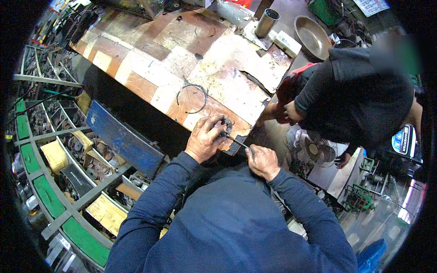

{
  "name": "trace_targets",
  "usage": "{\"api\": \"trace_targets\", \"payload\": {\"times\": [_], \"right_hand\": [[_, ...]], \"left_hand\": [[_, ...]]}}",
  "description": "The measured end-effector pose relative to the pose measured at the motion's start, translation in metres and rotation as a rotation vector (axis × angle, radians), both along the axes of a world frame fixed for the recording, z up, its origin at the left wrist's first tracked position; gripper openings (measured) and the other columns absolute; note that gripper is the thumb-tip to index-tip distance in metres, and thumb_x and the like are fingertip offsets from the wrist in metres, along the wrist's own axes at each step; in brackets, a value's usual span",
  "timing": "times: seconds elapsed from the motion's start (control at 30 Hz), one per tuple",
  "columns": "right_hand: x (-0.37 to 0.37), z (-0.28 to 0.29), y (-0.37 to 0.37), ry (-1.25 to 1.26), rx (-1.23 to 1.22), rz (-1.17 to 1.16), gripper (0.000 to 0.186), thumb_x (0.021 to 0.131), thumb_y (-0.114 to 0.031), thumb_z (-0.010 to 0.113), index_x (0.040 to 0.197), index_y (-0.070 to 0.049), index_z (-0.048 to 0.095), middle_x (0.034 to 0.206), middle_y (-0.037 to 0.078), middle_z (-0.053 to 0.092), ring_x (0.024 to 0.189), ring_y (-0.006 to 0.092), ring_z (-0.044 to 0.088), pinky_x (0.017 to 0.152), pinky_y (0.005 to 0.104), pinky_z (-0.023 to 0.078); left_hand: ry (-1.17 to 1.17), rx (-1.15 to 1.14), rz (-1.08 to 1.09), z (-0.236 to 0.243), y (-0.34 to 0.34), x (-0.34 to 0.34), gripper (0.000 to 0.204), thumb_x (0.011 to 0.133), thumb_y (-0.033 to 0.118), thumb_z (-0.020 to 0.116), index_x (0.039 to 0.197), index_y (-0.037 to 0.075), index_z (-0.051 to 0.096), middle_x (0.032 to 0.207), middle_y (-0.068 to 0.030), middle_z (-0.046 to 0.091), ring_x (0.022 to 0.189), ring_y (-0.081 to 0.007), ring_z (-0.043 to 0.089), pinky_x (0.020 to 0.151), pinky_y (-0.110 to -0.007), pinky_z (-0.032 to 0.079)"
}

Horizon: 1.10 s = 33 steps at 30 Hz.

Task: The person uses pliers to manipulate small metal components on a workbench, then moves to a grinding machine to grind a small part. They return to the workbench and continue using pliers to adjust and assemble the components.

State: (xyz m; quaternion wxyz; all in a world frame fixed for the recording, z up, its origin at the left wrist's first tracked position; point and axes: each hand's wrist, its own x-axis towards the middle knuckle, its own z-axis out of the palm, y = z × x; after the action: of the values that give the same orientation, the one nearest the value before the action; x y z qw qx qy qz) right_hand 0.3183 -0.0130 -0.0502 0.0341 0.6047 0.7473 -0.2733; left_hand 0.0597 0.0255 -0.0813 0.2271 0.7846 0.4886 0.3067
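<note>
My left hand grips a small dark ring-shaped part at the near corner of the worn wooden bench. A thin dark tool, looking like a screwdriver, reaches from my right hand to that part. My right fingers are closed around the tool's handle, mostly hiding it. A larger thin, open dark ring lies on the bench just beyond my left hand.
A steel cylinder and metal pan stand at the back. Another person bends at the right, near a fan. Shelving with parts and a blue metal panel are at the left.
</note>
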Motion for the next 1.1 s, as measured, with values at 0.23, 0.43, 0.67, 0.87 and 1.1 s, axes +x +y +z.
{"api": "trace_targets", "payload": {"times": [0.23,0.43,0.67,0.87,1.1], "right_hand": [[-0.011,-0.005,-0.01,0.069,0.053,-0.106,0.037,0.106,-0.035,0.052,0.089,-0.004,0.064,0.082,0.024,0.069,0.078,0.0484,0.068,0.073,0.0573,0.055],[-0.016,-0.02,-0.011,0.299,-0.201,-0.167,0.044,0.105,-0.042,0.049,0.094,-0.004,0.071,0.092,0.028,0.071,0.088,0.0515,0.067,0.079,0.0609,0.053],[-0.025,-0.007,-0.018,0.019,0.116,-0.159,0.035,0.102,-0.038,0.055,0.087,-0.009,0.068,0.081,0.022,0.072,0.073,0.0458,0.07,0.066,0.0573,0.057],[0.001,-0.026,0.012,0.062,0.063,0.06,0.034,0.101,-0.035,0.059,0.084,-0.006,0.066,0.08,0.02,0.071,0.074,0.0443,0.07,0.067,0.0549,0.056],[0.004,-0.016,0.027,0.068,0.047,0.12,0.037,0.102,-0.037,0.057,0.087,-0.005,0.069,0.08,0.022,0.072,0.077,0.0447,0.071,0.07,0.0547,0.056]], "left_hand": [[0.004,0.034,0.011,0.003,0.003,0.002,0.037,0.075,0.014,0.087,0.109,0.012,0.072,0.143,-0.0108,0.061,0.124,-0.0383,0.058,0.104,-0.047,0.049],[-0.007,0.026,0.017,0.0,0.006,-0.001,0.039,0.074,0.014,0.088,0.109,0.012,0.072,0.143,-0.0115,0.061,0.124,-0.0392,0.057,0.104,-0.048,0.049],[0.021,0.05,0.021,-0.004,0.004,-0.002,0.039,0.075,0.016,0.087,0.11,0.012,0.072,0.145,-0.0114,0.06,0.125,-0.0397,0.057,0.106,-0.048,0.048],[-0.011,0.053,-0.007,-0.004,0.005,-0.004,0.036,0.076,0.016,0.087,0.109,0.012,0.071,0.144,-0.0126,0.06,0.126,-0.0394,0.057,0.106,-0.048,0.048],[0.032,0.081,-0.055,-0.002,0.011,-0.01,0.032,0.077,0.014,0.086,0.104,0.01,0.069,0.143,-0.0128,0.06,0.125,-0.0413,0.057,0.105,-0.049,0.049]]}}
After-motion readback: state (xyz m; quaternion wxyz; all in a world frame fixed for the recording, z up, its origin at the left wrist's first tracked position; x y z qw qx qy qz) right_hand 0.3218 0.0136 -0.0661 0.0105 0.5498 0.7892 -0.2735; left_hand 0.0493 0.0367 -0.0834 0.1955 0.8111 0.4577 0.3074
